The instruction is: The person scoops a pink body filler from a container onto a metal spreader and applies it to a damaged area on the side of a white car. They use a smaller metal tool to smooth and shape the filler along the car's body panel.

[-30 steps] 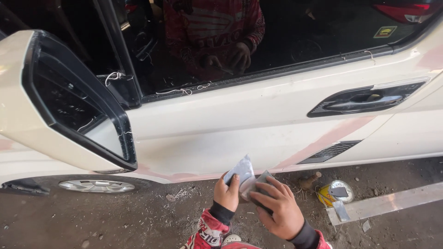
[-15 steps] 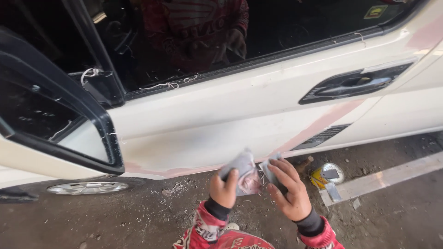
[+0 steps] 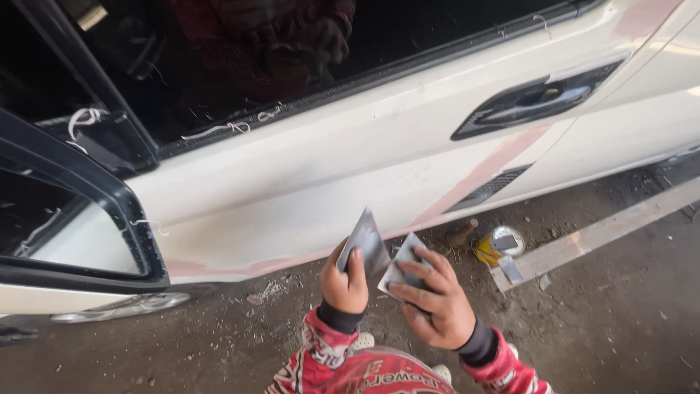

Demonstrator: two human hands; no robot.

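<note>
My left hand (image 3: 344,283) grips a flat grey metal spreader blade (image 3: 362,241), held upright. Beside it, my right hand (image 3: 432,300) holds a second grey spreader blade (image 3: 402,264), fingers spread over its face. The two blades nearly touch at their edges. Both hands hover low in front of a white car door (image 3: 350,175) marked with pinkish filler streaks (image 3: 481,175). My red patterned sleeves and knee show at the bottom.
A dark door handle (image 3: 532,102) sits at the upper right, a black side mirror (image 3: 80,219) at the left. On the dirt ground lie a yellow tin with a lid (image 3: 497,245), a wooden plank (image 3: 605,232) and a wheel rim (image 3: 120,308).
The view has drawn closer to the door and shifted right. My hands have stayed together with the blades, the left blade now tilted more upright.
</note>
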